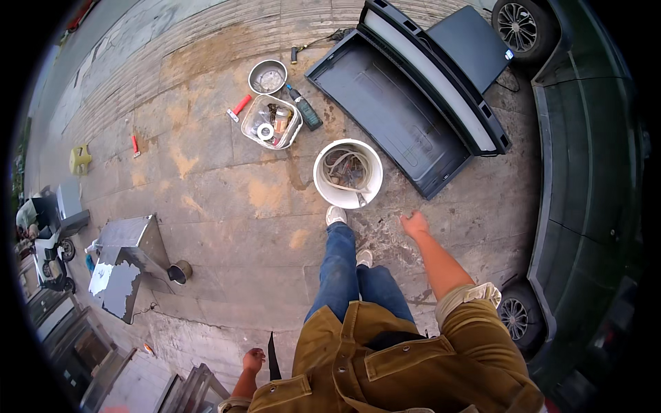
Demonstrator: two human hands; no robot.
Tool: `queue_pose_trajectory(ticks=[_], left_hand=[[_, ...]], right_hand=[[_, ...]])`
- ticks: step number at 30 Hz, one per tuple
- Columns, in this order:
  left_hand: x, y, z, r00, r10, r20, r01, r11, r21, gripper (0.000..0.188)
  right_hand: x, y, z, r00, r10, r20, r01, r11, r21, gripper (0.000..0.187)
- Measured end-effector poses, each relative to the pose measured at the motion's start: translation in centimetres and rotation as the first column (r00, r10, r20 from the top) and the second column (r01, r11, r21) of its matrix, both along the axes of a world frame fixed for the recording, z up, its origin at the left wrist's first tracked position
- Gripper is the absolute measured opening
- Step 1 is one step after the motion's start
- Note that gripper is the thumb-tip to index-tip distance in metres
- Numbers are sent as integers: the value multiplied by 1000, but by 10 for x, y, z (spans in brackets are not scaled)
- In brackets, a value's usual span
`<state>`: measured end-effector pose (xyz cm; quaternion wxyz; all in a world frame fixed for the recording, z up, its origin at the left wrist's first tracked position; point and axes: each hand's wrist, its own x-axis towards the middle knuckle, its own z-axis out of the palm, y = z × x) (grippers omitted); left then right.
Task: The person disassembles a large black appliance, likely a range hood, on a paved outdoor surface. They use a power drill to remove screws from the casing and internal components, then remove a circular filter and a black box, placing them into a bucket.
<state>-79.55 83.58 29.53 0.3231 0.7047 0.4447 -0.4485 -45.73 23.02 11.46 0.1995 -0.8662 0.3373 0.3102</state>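
My right hand (414,224) hangs over the pavement with loosely bent fingers and nothing in it. Just ahead and to its left stands a round white bucket (319,180), with a coiled pale hose (337,162) and small items inside. Low at my left side, my left hand (254,359) is empty, its fingers loosely curled and slightly apart. A black pointed strip (274,358) shows beside it; I cannot make out what it belongs to. Neither hand touches the bucket, which is right in front of my shoe (336,215).
Beyond the bucket are a tub of tapes and tools (297,131), a metal bowl (268,62), a dark green bottle (305,109) and a red-handled scraper (239,108). A large dark range hood (399,117) lies ahead right. A dark vehicle (582,179) lines the right; a metal cabinet (127,241) stands left.
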Motion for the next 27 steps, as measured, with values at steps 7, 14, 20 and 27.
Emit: queue_pose_trajectory(ticks=[7,14,20,27], left_hand=[[108,-67,-2,976,-205,73,205,979,4,17],[160,-90,-31,954,-280,105,278,960,29,24],[173,-217,-24,953,-244,180,236,970,62,23],[144,-428,-4,951,-309,28,305,949,82,22]], right_hand=[[-114,-141,72,959,-265,100,272,960,-68,49],[-287,-244,97,793,-605,67,595,794,124,49],[-383,-379,90,711,-696,-95,703,703,113,53],[-270,-573,131,577,-815,58,748,556,362,41]])
